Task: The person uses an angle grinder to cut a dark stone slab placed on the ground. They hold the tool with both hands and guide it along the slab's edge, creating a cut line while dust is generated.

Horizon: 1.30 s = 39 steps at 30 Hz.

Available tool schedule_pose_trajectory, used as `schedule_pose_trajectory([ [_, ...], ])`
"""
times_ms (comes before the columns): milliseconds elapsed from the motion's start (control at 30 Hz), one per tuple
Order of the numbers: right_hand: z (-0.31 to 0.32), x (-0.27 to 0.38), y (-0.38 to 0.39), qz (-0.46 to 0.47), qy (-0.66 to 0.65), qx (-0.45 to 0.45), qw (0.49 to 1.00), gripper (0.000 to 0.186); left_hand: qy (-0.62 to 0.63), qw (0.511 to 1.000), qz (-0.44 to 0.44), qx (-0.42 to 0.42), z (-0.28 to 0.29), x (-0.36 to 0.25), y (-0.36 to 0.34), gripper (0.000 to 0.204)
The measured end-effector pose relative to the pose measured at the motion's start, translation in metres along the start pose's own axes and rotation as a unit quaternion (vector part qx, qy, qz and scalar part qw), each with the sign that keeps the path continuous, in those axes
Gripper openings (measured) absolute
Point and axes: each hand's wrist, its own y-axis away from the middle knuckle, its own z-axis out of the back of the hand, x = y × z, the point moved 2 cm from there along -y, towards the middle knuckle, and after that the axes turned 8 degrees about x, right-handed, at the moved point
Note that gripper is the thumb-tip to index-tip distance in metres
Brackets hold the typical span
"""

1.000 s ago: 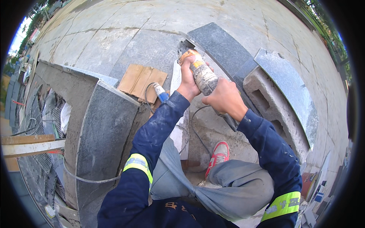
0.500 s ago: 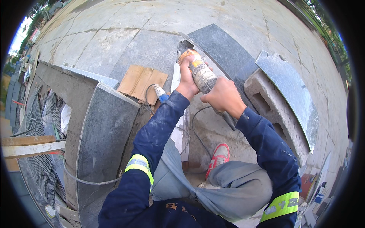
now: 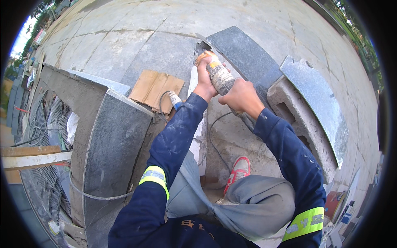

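Observation:
Both of my hands are wrapped round a dusty angle grinder [image 3: 221, 77] with an orange-yellow head and a thin cutting disc [image 3: 205, 40]. My left hand [image 3: 204, 79] closes round the front, just behind the head. Farther back, my right hand [image 3: 243, 97] grips the rear of the body, where the cord leaves. The disc lies along the left edge of a dark grey stone slab [image 3: 248, 53], near its far corner. Whether it touches the stone I cannot tell.
Right of the slab, a lighter stone piece [image 3: 316, 103] leans on a hollow concrete block [image 3: 297, 120]. Cardboard [image 3: 155, 89] and a blue-and-white tool [image 3: 175, 100] lie left of my arms. A stone-faced wall [image 3: 113, 157] stands left. A cord [image 3: 213, 136] runs by my shoe [image 3: 240, 169].
The view has shifted slightly. My right wrist and forearm have turned a little, while both hands keep their hold on the grinder beside the slab's edge.

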Motion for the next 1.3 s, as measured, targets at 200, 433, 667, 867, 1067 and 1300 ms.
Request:
schedule_pose_trajectory([
  [200, 0.001, 0.003, 0.013, -0.006, 0.000, -0.008, 1.000, 0.053, 0.008, 1.000, 0.005, 0.023, -0.005, 0.001, 0.009, 0.047],
  [433, 0.000, 0.005, 0.031, 0.004, 0.007, -0.019, 1.000, 0.052, 0.005, 0.999, 0.005, 0.032, -0.010, 0.006, 0.021, 0.049],
  [667, -0.001, 0.001, 0.040, 0.007, 0.012, -0.032, 0.999, 0.050, -0.009, 1.000, 0.003, 0.022, -0.014, 0.010, 0.030, 0.052],
  [867, -0.001, -0.004, 0.047, 0.002, 0.022, -0.019, 1.000, 0.058, -0.004, 1.000, 0.008, 0.023, -0.026, 0.016, 0.041, 0.046],
  [1067, -0.001, -0.001, 0.053, 0.011, 0.003, -0.023, 1.000, 0.047, 0.004, 1.000, 0.012, 0.021, -0.022, 0.015, 0.041, 0.045],
  [1300, 0.003, 0.005, 0.038, -0.001, -0.008, -0.015, 1.000, 0.051, 0.001, 1.000, 0.010, 0.022, -0.016, 0.007, 0.026, 0.046],
])
